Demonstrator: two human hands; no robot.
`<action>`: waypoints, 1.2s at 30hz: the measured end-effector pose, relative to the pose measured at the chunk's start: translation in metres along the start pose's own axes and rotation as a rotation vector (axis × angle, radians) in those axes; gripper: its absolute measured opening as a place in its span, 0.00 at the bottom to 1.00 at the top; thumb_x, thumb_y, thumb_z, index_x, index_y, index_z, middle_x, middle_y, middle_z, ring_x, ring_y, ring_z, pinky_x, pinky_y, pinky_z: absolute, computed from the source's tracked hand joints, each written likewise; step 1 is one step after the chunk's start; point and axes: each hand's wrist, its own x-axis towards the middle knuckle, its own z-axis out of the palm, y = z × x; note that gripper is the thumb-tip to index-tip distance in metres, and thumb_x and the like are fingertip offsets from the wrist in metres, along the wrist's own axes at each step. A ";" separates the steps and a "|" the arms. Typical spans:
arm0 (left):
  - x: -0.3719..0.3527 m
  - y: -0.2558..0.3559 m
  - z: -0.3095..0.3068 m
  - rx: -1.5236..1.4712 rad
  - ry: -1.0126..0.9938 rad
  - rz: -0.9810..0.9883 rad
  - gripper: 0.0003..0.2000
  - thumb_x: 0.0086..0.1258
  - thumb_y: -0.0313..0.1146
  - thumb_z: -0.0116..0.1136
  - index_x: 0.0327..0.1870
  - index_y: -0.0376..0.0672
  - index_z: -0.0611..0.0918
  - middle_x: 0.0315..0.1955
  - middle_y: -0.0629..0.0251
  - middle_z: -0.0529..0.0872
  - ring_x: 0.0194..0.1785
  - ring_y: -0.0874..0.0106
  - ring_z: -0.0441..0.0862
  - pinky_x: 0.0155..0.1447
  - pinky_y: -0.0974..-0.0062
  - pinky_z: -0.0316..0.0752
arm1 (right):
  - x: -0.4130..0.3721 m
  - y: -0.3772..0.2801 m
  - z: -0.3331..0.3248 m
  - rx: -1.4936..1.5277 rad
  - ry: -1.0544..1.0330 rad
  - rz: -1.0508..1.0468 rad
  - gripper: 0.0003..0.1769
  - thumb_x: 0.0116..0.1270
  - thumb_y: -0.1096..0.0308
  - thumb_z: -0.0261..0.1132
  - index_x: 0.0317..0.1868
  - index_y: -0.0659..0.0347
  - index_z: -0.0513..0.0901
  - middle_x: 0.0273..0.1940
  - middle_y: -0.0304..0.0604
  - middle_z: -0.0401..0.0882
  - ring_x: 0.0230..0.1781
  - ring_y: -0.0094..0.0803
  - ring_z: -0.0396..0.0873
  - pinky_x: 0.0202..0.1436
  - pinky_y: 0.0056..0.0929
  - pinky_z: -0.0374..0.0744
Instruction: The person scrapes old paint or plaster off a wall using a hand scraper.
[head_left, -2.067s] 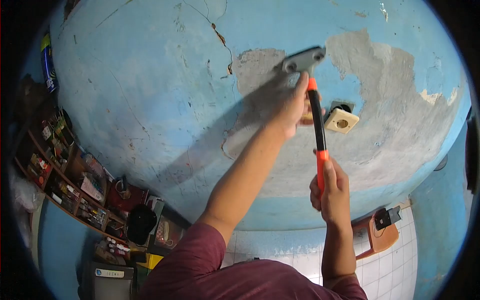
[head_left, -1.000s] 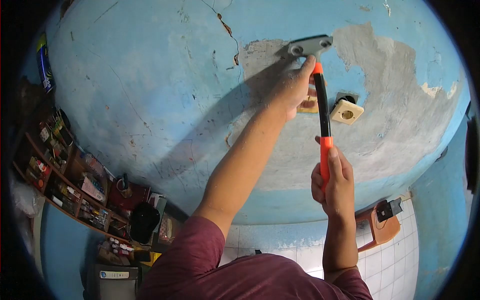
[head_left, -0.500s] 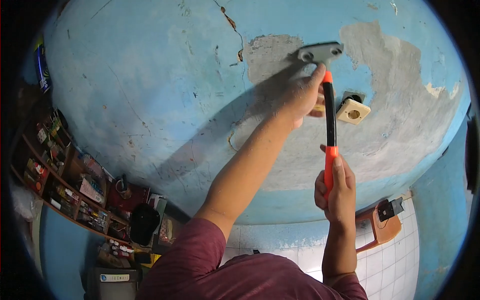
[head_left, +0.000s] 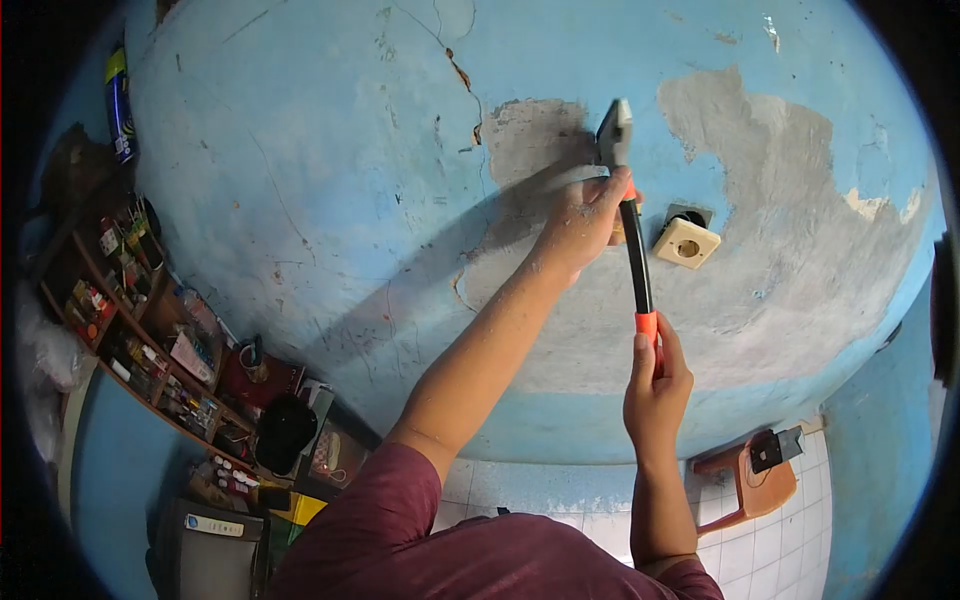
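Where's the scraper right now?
In the head view, the scraper is right of centre, held in the left hand and right hand, just left of the wall socket.

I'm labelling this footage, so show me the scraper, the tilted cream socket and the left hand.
Scraper [head_left: 637, 255]: head view, middle of its black shaft.
Tilted cream socket [head_left: 688, 246]: head view, centre of its faceplate.
Left hand [head_left: 581, 228]: head view, below the thumb.

Wall ahead, across most of the view. Scraper before it, head uppermost; left hand near the head, right hand lower on the handle. Socket at the wall, right of the handle. Crack in the wall, left of the head. Far left: can above shelf. Lower right: chair on floor.
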 end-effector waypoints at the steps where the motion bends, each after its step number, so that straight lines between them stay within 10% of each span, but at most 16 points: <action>1: -0.002 -0.001 0.003 0.007 0.001 0.003 0.25 0.75 0.61 0.48 0.46 0.47 0.83 0.39 0.73 0.86 0.42 0.78 0.82 0.43 0.75 0.76 | -0.001 0.001 -0.002 0.007 0.001 -0.002 0.18 0.73 0.66 0.62 0.58 0.68 0.79 0.20 0.42 0.75 0.17 0.25 0.73 0.23 0.25 0.67; 5: -0.004 -0.022 0.002 -0.080 -0.016 0.042 0.22 0.77 0.56 0.49 0.41 0.44 0.83 0.37 0.72 0.84 0.37 0.81 0.78 0.40 0.79 0.74 | -0.008 0.012 -0.012 -0.072 -0.003 -0.069 0.19 0.71 0.68 0.62 0.60 0.66 0.78 0.27 0.54 0.83 0.22 0.35 0.81 0.29 0.30 0.75; 9: -0.002 -0.063 -0.015 -0.261 -0.143 0.028 0.24 0.77 0.60 0.44 0.50 0.49 0.81 0.47 0.72 0.82 0.52 0.76 0.77 0.49 0.66 0.74 | -0.011 0.045 -0.017 0.186 -0.197 -0.076 0.20 0.73 0.66 0.62 0.62 0.66 0.76 0.24 0.38 0.77 0.16 0.24 0.72 0.22 0.23 0.70; 12: -0.012 -0.071 -0.014 -0.387 -0.149 0.002 0.26 0.77 0.62 0.39 0.52 0.50 0.80 0.48 0.70 0.82 0.50 0.73 0.79 0.49 0.67 0.74 | -0.006 0.041 -0.024 0.698 -0.541 0.410 0.20 0.77 0.63 0.56 0.64 0.64 0.74 0.21 0.29 0.66 0.15 0.16 0.64 0.17 0.18 0.65; 21: -0.019 -0.048 -0.010 -0.004 0.287 -0.067 0.25 0.76 0.60 0.46 0.49 0.45 0.80 0.40 0.71 0.87 0.44 0.77 0.80 0.40 0.72 0.76 | -0.017 0.031 -0.001 0.602 -0.453 0.285 0.24 0.78 0.60 0.55 0.68 0.63 0.70 0.22 0.32 0.68 0.13 0.18 0.64 0.15 0.18 0.63; 36: -0.016 -0.063 -0.031 -0.208 -0.019 -0.101 0.26 0.75 0.64 0.42 0.39 0.48 0.78 0.35 0.71 0.80 0.47 0.73 0.80 0.50 0.68 0.70 | -0.042 -0.001 0.018 0.642 -0.326 0.436 0.27 0.79 0.58 0.53 0.72 0.62 0.68 0.20 0.31 0.65 0.13 0.15 0.58 0.14 0.16 0.60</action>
